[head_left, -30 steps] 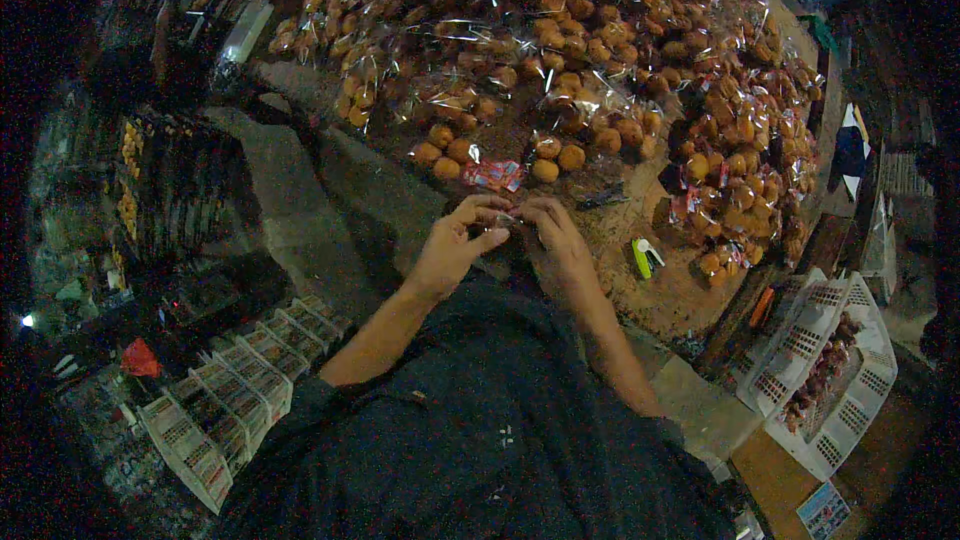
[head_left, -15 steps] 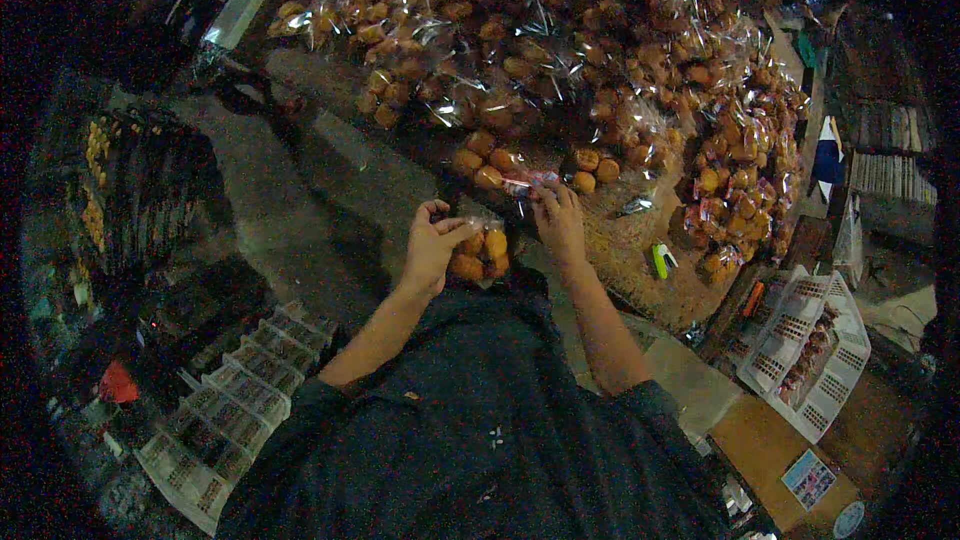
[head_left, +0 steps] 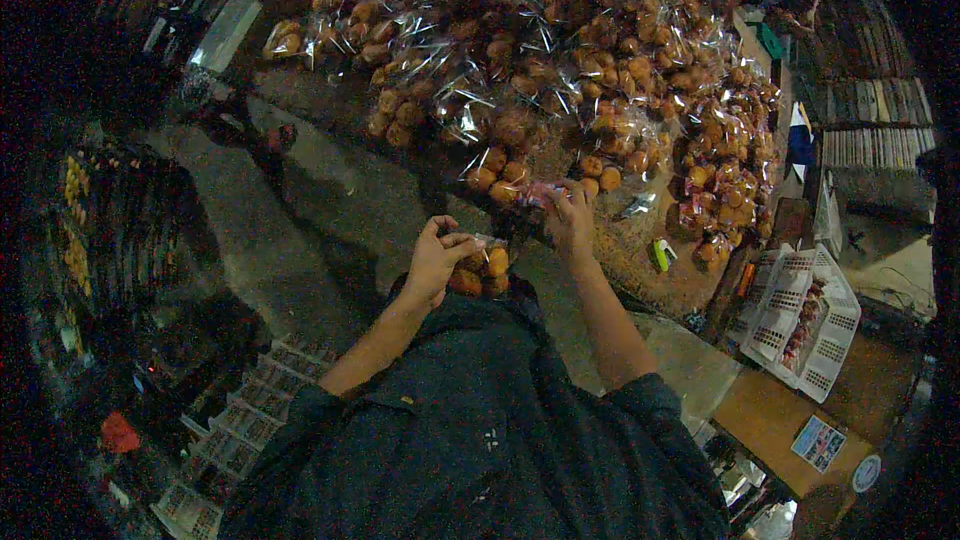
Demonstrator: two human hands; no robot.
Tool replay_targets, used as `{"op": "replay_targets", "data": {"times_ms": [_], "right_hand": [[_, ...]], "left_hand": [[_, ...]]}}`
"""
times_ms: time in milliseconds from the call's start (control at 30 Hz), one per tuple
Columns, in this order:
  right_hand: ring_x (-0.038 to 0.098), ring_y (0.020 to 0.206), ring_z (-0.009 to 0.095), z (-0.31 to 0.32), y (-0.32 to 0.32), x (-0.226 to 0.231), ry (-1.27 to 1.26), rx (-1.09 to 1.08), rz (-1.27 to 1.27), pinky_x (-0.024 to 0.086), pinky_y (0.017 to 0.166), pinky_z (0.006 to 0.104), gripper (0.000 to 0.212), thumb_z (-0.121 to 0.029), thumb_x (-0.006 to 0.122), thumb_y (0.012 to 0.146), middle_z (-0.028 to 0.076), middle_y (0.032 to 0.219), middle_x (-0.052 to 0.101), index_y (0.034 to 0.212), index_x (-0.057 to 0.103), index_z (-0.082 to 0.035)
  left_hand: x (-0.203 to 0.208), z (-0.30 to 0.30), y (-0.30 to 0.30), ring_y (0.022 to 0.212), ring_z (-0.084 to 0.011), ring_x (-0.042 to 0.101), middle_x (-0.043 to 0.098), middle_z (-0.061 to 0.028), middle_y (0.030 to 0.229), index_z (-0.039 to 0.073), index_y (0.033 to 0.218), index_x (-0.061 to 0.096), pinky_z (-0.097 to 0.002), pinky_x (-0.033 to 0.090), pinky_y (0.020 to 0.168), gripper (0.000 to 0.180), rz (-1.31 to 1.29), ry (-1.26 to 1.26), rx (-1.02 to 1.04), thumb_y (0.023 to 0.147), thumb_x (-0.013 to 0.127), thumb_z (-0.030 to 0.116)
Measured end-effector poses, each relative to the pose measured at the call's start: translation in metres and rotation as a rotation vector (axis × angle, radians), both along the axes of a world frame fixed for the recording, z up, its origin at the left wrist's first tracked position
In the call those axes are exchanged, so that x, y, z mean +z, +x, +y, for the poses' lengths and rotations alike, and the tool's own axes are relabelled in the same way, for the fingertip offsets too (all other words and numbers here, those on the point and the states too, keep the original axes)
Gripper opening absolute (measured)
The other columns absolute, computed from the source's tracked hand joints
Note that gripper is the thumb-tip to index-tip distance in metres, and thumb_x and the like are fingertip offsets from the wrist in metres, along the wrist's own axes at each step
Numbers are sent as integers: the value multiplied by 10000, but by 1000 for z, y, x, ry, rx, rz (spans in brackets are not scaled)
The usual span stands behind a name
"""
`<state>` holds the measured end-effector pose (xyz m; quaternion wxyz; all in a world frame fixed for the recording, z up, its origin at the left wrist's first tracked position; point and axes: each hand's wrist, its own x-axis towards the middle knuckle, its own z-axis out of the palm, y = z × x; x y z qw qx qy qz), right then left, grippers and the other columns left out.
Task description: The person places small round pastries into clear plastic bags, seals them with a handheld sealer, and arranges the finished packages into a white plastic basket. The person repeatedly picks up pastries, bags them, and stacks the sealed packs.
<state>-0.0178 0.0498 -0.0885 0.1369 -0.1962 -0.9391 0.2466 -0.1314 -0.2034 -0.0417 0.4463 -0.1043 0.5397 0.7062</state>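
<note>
Near my body, my left hand (head_left: 436, 262) pinches the gathered top of a clear plastic bag of round brown buns (head_left: 490, 268). The bag hangs just in front of my dark shirt. My right hand (head_left: 572, 225) is at the table's near edge, its fingers closed on a pink-and-white printed slip (head_left: 540, 194); the fingertips are partly blurred. Beside the slip lies another group of buns (head_left: 496, 176), apparently bagged. A few more buns (head_left: 600, 175) lie just beyond my right fingers.
A large heap of bagged buns (head_left: 520, 60) covers the far tabletop. To the right lie a small lime-green stapler-like tool (head_left: 662, 254) and bags with pink labels (head_left: 725, 205). A white plastic basket (head_left: 835, 335) stands farther right; pale crates (head_left: 250, 410) are at lower left.
The view has shifted slightly. My left hand and the bag of buns sit a little lower in the picture. My right hand stays at the pink slip, its fingers slightly farther over it.
</note>
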Motion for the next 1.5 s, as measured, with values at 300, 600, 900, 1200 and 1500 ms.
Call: {"op": "replay_targets", "data": {"times_ms": [300,600,900,1200,1500], "right_hand": [[659,1019,269,59,-38,154,-86,-10,20,515,897,360,224,-110,731,878,81,1041,681,1089,678,-57],[674,996,271,110,-52,254,82,-288,-98,532,873,406,318,-186,748,883,152,1059,718,1171,702,-59],[655,1045,389,25,-40,121,-167,61,-626,540,882,467,434,-349,749,885,165,1163,689,1187,673,-48],[626,1059,381,-2,-19,-4,121,235,-238,535,900,473,357,-193,764,844,148,1183,617,1156,671,-47],[593,1161,405,-2,-9,-4,9,64,-287,482,1021,494,273,-199,654,928,184,1241,613,1166,656,-66]], "left_hand": [[19,-3,-8,941,-245,695,696,-115,1006,68,1238,444,-371,579,799,543,-22,-25,-35,827,793,1],[28,2,-13,954,-160,662,671,-53,996,67,1140,509,-298,518,888,354,116,-61,-51,881,730,-33],[23,-4,-18,945,-167,661,669,-69,987,65,1133,502,-311,552,833,411,-6,-22,3,845,788,5],[22,-5,-23,903,-190,680,672,-85,987,57,1119,505,-320,567,815,389,-3,-31,41,848,776,-7],[22,2,-29,954,-221,671,691,-113,1046,46,1143,537,-363,553,839,359,50,-8,-13,871,770,60]]}}
